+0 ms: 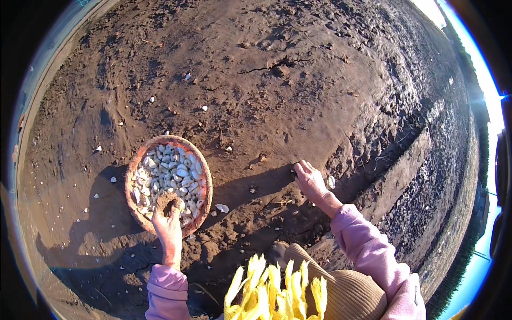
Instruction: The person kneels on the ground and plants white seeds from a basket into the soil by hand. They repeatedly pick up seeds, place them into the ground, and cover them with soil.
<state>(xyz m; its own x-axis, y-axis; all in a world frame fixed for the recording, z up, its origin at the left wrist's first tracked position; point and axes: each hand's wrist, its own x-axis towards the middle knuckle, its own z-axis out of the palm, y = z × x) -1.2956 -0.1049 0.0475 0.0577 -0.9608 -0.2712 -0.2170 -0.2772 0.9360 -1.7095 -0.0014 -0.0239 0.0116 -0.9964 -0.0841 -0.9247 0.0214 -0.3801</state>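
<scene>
A round, shallow reddish bowl [207, 176] with a soil-caked rim stands on bare earth to my left. White garlic cloves [170, 166] fill it. My left hand [168, 218] reaches over the near rim, its muddy thumb and fingers curved down among the cloves; whether it grips one is hidden. Farther right, my right hand [310, 180] is down at the soil with the fingers pinched together. A small pale piece, apparently a garlic clove, shows at those fingertips. Just right of this hand lies a whitish flake [331, 182].
Single cloves stand spaced out in the brown soil [260, 104], among them one clove [204, 108] beyond the bowl. A pale husk [222, 208] lies beside the bowl. A raised earth ridge [394, 176] runs along the right. My bent knee [356, 294] and yellow fringe [276, 288] are close below.
</scene>
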